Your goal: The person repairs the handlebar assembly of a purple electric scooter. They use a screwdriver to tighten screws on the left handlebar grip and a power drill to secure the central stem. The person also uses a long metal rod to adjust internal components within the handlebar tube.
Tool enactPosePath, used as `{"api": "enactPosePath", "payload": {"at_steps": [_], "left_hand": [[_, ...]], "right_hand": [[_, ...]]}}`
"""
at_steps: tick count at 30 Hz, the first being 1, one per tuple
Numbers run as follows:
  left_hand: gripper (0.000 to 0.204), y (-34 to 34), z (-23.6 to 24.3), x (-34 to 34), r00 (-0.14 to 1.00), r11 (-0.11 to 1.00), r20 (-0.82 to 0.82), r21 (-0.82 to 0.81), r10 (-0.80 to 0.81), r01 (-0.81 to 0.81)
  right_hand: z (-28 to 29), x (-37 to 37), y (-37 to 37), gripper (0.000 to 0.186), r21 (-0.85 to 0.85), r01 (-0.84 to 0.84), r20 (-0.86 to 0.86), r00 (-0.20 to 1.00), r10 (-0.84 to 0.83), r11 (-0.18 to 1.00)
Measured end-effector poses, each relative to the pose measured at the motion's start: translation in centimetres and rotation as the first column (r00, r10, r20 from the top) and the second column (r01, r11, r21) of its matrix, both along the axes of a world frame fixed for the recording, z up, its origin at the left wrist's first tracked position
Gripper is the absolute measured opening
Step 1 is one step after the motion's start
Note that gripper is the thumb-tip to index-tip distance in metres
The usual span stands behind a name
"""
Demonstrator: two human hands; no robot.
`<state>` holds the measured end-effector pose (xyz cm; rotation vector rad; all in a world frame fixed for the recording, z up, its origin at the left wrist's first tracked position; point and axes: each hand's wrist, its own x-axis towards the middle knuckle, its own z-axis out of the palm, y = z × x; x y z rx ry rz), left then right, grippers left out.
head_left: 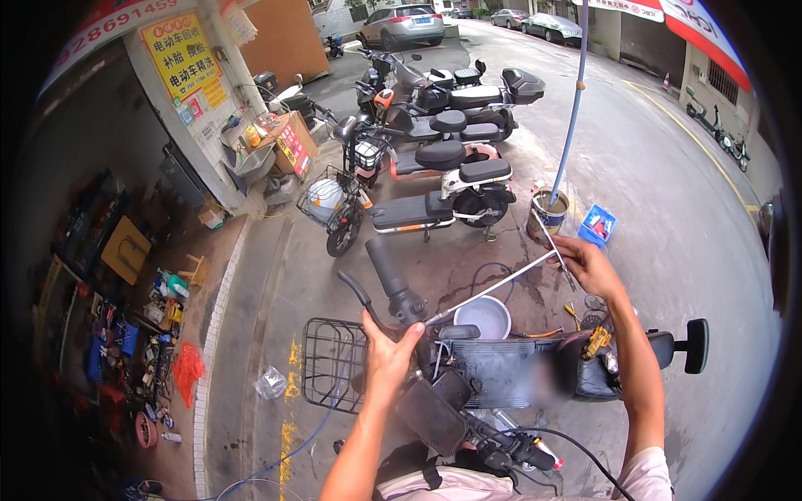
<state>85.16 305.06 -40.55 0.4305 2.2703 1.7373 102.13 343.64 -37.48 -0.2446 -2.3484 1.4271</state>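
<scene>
An electric scooter lies crosswise before me, its dark footboard [493, 371] at the middle and its wire basket [322, 363] on the left. My left hand [388, 355] is wrapped round the handlebar by the base of the black brake lever [355, 288], below the black handlebar grip [386, 263]; its lower fingers are hidden. From there a thin whitish cable [493, 288] stretches up to the right. My right hand [585, 265] pinches its far part, where another thin length crosses between the fingers. Whether that is the same cable bent back, I cannot tell.
A grey basin [483, 317] stands behind the footboard. Beyond my right hand are a bucket [547, 213] holding a blue pole [571, 138], and a blue box [597, 225]. Several scooters [418, 213] are parked ahead. Tools and a red bag [188, 363] lie at left.
</scene>
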Motion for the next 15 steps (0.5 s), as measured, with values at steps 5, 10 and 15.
{"api": "enactPosePath", "payload": {"at_steps": [5, 10, 15], "left_hand": [[0.123, -0.4, -0.1, -0.3, 0.999, 0.999, 0.048, -0.044, -0.010, 0.012], [0.126, -0.3, -2.2, -1.0, 0.999, 0.999, -0.046, -0.037, 0.002, -0.003], [0.125, -0.2, -1.6, -1.0, 1.000, 1.000, -0.001, -0.013, -0.022, 0.022]], "right_hand": [[0.7, -0.2, -1.7, 0.055, 0.507, 0.226, -0.089, 0.973, -0.211, 0.832], [0.7, 0.0, -0.6, 0.032, 0.557, 0.171, -0.176, 0.981, -0.086, 0.813], [0.6, -0.3, -1.5, 0.028, 0.438, 0.239, 0.031, 0.959, -0.280, 0.866]]}}
